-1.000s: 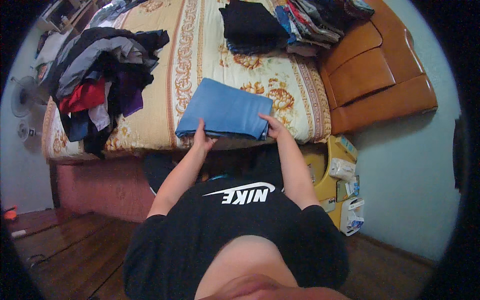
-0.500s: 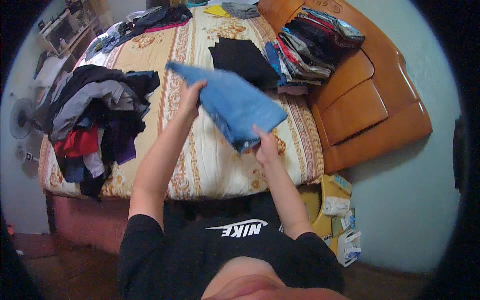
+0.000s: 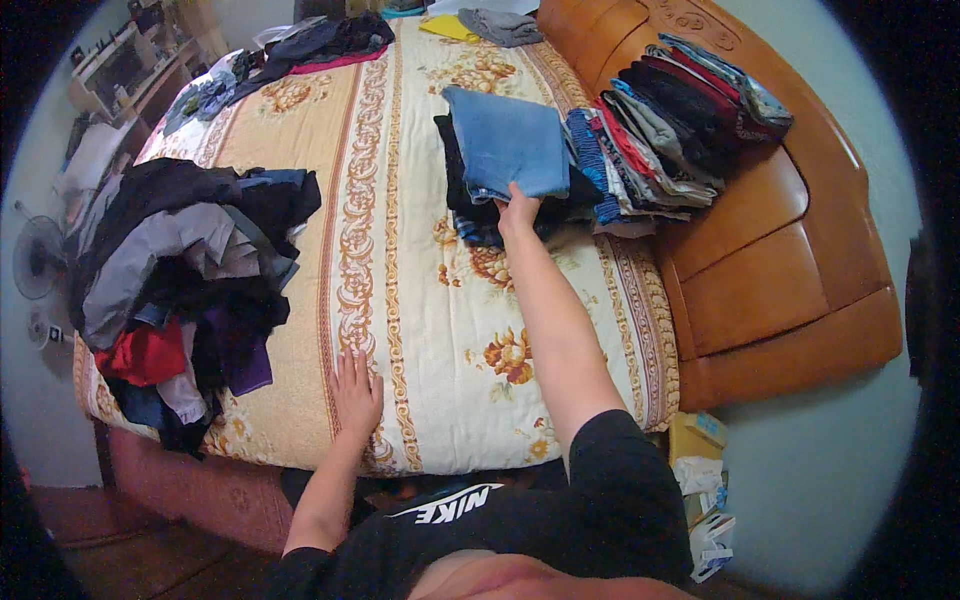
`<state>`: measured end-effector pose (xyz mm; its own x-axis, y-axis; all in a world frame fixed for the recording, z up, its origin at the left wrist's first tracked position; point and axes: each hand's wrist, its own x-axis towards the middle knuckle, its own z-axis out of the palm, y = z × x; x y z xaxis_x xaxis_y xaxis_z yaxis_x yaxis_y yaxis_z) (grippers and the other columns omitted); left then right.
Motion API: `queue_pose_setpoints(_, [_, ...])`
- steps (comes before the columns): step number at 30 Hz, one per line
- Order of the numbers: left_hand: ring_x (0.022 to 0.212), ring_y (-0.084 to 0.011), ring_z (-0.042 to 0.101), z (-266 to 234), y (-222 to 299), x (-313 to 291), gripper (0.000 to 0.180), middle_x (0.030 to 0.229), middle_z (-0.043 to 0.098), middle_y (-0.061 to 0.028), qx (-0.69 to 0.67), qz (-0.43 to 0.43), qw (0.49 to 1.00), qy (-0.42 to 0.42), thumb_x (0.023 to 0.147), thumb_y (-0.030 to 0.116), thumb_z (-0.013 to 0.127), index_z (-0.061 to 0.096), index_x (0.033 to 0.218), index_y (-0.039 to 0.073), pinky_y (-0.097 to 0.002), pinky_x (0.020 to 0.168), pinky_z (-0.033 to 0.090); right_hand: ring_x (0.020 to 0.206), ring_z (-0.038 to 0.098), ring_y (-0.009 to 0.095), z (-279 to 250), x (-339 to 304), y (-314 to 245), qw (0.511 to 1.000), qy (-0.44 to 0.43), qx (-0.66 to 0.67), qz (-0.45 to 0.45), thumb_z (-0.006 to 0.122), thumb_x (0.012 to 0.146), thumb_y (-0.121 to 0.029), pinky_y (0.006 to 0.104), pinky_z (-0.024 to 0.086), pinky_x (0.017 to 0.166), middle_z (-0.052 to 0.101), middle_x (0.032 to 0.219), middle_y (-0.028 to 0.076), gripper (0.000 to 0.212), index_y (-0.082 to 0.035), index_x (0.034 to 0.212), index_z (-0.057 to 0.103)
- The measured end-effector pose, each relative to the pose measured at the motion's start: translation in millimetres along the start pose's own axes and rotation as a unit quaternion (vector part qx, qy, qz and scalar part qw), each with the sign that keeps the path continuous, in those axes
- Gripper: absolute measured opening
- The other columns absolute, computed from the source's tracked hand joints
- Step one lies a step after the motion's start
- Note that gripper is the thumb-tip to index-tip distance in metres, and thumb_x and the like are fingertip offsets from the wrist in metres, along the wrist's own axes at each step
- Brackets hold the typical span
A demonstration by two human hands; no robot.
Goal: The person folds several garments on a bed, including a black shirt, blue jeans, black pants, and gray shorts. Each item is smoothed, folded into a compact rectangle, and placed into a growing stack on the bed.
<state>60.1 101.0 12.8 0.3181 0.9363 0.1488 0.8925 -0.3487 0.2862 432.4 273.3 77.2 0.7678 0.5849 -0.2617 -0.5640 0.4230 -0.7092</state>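
Jeans (image 3: pixel 510 140) set on a stack of garments (image 3: pixel 582 190) upon the bed (image 3: pixel 440 400), flanked by other clothes.
To their left, well apart, a clothes heap (image 3: pixel 185 250) is laid; farther left a fan (image 3: pixel 38 258) is placed. Just right of them a garment pile (image 3: pixel 665 140) is set, with the headboard (image 3: pixel 760 270) beyond. Behind them and to the left, loose clothes (image 3: pixel 325 50) are spread. Their near edge is gripped by the right hand (image 3: pixel 518 212); the left hand (image 3: pixel 357 392) is placed over the bed, before them and to the left.

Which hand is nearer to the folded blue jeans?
Right. The right hand holds the near edge of the folded blue jeans, thumb on top; the left hand is apart, lower left in view, over the floral bedspread.
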Motion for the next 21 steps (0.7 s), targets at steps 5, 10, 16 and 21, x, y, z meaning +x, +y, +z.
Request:
queue_pose_setpoints(5, [0.128,-0.0301,0.025,7.6,-2.9,-1.9,0.054,0.138,0.029,-0.0158,0.026,-0.007,0.999,0.024,0.081,0.029,0.048,0.036,0.130,0.009,-0.0508,0.101,0.019,0.092,0.052,0.025,2.1,2.3,-2.3,0.998,0.025,-0.052,0.003,0.064,0.078,-0.024,0.0394,0.047,0.061,0.050,0.108,0.007,0.043,-0.011,0.112,0.041])
queue_pose_setpoints(10, [0.129,-0.0292,0.023,7.2,-1.0,0.4,0.055,0.139,0.027,-0.0155,0.016,-0.010,1.000,0.019,0.081,0.029,0.047,0.035,0.131,0.009,-0.0501,0.102,0.017,0.107,0.045,0.029,-10.4,22.8,-25.0,0.992,0.022,0.114,0.055,0.050,0.078,-0.060,0.0476,0.039,0.087,0.044,0.124,0.009,0.066,-0.013,0.124,0.039])
queue_pose_setpoints(16, [0.129,-0.0293,0.023,2.6,-3.3,2.1,0.055,0.137,0.028,-0.0165,0.014,0.008,0.999,0.028,0.082,0.031,0.045,0.035,0.131,0.007,-0.0486,0.102,0.017,0.112,0.044,0.028,-12.5,26.8,-41.5,0.992,0.011,0.103,0.076,0.035,0.080,-0.065,0.0468,0.039,0.090,0.044,0.127,0.005,0.067,-0.016,0.124,0.042])
queue_pose_setpoints(21, [0.130,-0.0288,0.022,7.1,-13.6,-2.5,0.055,0.139,0.024,-0.0160,0.021,0.000,1.000,0.023,0.084,0.033,0.043,0.032,0.133,0.008,-0.0494,0.101,0.019,0.120,0.035,0.029,-30.0,-27.4,-30.0,0.981,0.019,0.152,0.121,0.033,0.079,-0.067,0.0464,0.026,0.101,0.037,0.132,0.014,0.081,-0.007,0.132,0.029])
